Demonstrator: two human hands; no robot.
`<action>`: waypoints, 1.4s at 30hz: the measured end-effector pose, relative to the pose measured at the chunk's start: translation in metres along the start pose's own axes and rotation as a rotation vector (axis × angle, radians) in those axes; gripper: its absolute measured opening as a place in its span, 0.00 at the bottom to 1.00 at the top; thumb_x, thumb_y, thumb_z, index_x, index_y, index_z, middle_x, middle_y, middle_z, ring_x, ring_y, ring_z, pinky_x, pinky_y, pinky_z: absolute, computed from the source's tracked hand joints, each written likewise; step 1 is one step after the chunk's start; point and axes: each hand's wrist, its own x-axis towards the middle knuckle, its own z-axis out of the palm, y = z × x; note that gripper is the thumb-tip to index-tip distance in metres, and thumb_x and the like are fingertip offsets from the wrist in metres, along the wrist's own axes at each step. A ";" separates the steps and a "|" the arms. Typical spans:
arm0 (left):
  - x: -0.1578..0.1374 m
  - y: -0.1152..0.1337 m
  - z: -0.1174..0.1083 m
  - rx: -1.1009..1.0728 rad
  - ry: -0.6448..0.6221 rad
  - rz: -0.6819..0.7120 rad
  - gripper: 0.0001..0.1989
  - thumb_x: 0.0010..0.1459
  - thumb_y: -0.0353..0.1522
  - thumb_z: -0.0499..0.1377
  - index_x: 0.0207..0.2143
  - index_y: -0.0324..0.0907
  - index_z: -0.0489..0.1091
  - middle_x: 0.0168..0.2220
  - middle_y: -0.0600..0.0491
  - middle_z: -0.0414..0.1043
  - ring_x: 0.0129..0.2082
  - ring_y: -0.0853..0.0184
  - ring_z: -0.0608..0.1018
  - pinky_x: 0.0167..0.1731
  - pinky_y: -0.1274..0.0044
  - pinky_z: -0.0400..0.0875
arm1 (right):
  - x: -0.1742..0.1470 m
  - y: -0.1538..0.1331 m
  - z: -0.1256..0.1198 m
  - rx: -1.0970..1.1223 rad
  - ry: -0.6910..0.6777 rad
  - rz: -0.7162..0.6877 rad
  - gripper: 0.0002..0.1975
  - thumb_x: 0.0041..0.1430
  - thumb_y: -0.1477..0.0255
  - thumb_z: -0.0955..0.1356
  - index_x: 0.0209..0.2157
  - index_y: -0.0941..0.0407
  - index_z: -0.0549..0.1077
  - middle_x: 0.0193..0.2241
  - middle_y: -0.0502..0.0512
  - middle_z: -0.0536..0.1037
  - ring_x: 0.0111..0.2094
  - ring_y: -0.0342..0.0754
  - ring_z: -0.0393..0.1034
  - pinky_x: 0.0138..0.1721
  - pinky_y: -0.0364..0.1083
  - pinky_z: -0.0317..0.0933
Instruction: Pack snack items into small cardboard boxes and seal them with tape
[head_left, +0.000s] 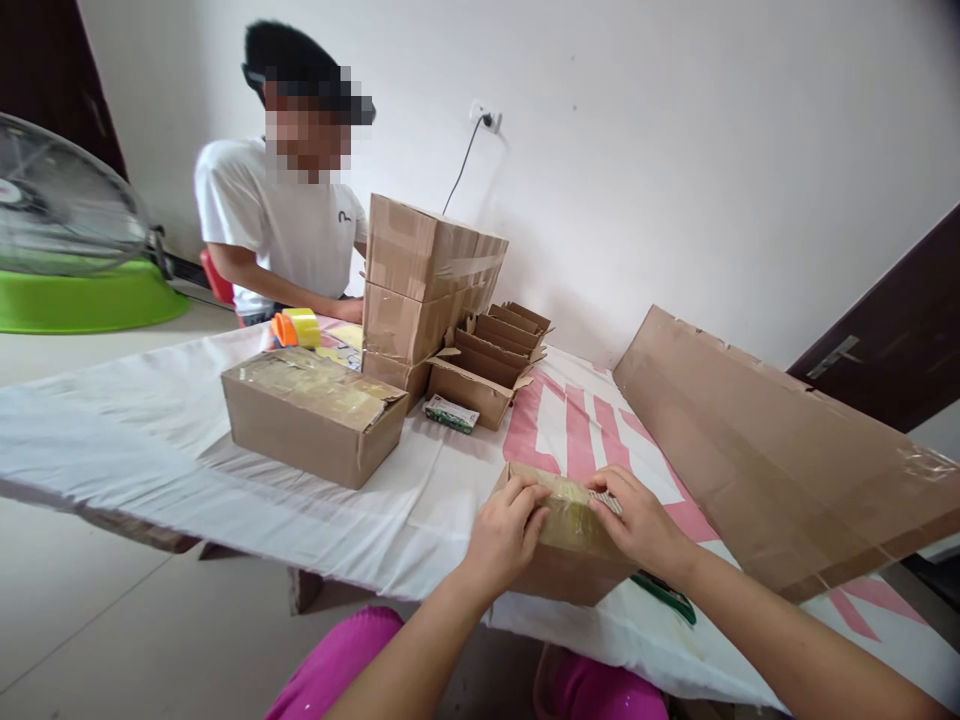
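Note:
A small cardboard box with yellowish clear tape over its top stands at the table's front edge, between my two hands. My left hand grips its near left top edge, fingers bent and thumb pressed in. On the other side, my right hand is closed at the right top edge, its fingertips pinching by the taped flap. A ribbed strip, perhaps corrugated cardboard, shows beside the right fingers. Partly under my right forearm lies a dark green object; its kind is unclear.
A taped box stands left, near a tape dispenser. Behind are stacked boxes, open boxes and a small green-white packet. A large cardboard sheet leans right. A person sits across; a fan stands left.

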 end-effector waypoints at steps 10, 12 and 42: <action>-0.006 0.014 -0.011 -0.187 -0.001 -0.062 0.10 0.62 0.33 0.54 0.45 0.42 0.67 0.37 0.50 0.72 0.36 0.65 0.75 0.36 0.75 0.69 | -0.023 -0.010 0.023 0.065 -0.124 0.162 0.16 0.58 0.68 0.68 0.48 0.55 0.68 0.45 0.59 0.75 0.46 0.54 0.70 0.47 0.55 0.66; -0.007 0.017 -0.017 -0.289 0.005 -0.138 0.09 0.63 0.36 0.52 0.39 0.42 0.68 0.32 0.52 0.72 0.32 0.67 0.74 0.32 0.77 0.67 | -0.029 -0.016 0.018 0.075 -0.146 0.137 0.14 0.58 0.68 0.68 0.46 0.55 0.68 0.42 0.59 0.75 0.44 0.53 0.70 0.44 0.53 0.66; -0.007 0.021 -0.024 0.188 -0.367 -0.032 0.10 0.58 0.30 0.56 0.42 0.46 0.72 0.51 0.50 0.73 0.57 0.55 0.69 0.59 0.54 0.52 | -0.018 0.045 0.018 0.085 -0.073 0.222 0.11 0.60 0.79 0.62 0.34 0.54 0.74 0.35 0.53 0.77 0.40 0.48 0.70 0.44 0.49 0.64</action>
